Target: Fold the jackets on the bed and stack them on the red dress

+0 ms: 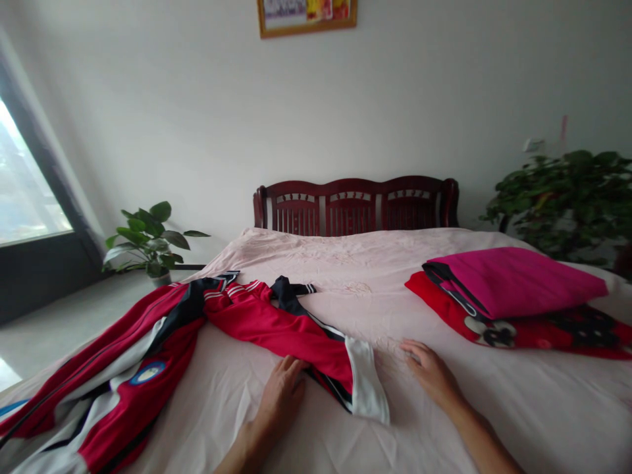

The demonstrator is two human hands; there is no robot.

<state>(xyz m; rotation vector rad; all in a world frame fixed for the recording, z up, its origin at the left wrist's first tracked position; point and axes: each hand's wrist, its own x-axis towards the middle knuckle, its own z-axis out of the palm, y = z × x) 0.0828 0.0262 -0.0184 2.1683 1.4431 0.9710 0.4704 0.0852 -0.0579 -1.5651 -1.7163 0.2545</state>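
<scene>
L hand (pixel 284 388) is at the near edge of the shirt (pixel 296 332), fingers close together, tips on the red fabric; can't tell if it's pinching any. R hand (pixel 429 372) is loosely spread, palm down, nothing in its grasp, over the sheet (pixel 444 428) just R of the shirt's white hem (pixel 368 382); can't tell if it's touching.

Shirt lies mid-bed, slanting from far L down to near R, hem toward R hand, navy trim showing along both edges. Its striped far end runs up against the jacket (pixel 170 368), which fills the L side of the bed & goes out of view bottom L; can't tell which is on top where they meet. Jacket's red, navy & white w/ a round blue patch (pixel 148 373). L hand hides a bit of shirt edge.

On R side of bed, beyond R hand & well apart from shirt: pink cloth (pixel 523 283), folded, on a red blanket (pixel 538 329) w/ dark & white print; cloth covers much of blanket's top.

Headboard (pixel 350 207), dark wood, at far end of bed. Potted plant (pixel 153 237) on floor to L, near the window (pixel 29 178); bigger bush (pixel 567 201) far R, pot hidden. Pic frame (pixel 309 29) up on wall, top cut off.
</scene>
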